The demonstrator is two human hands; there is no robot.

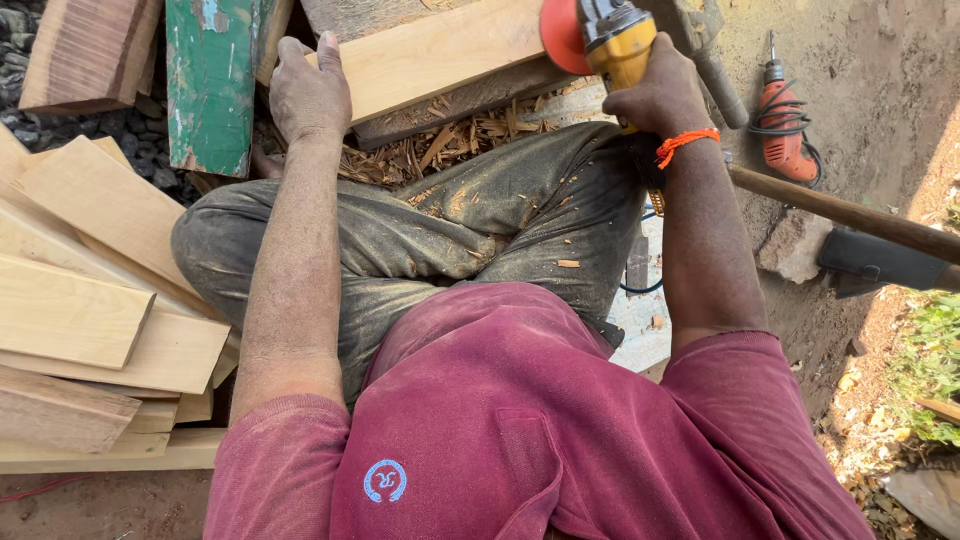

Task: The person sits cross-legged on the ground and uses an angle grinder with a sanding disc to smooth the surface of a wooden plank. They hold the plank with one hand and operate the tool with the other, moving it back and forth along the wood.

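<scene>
Left hand [308,92]: palm down on the pale plank [440,52], fingers curled over its left end, pressing it.
Right hand [662,98]: fingers closed around the yellow grinder [617,42]; orange thread at the wrist.
Grinder: far centre, orange disc [560,30] at the plank's right end; contact cannot be told.
Plank: far centre, lying across a darker board [455,105], beyond the knees.
Shavings [440,145]: heaped just near of the darker board, against the trousers.
Left: stack of pale boards [95,300]; a green-painted beam [212,80] stands far left, just beside the left hand.
Right: orange drill [782,130] with coiled cord, well apart; a long wooden handle [850,212] with a dark axe head [885,262]; a stone [795,245].
Ground: bare dusty soil, outdoors, sunlit; grass at the right edge.
Marks: small pale round emblem on the maroon shirt [500,420], near centre.
</scene>
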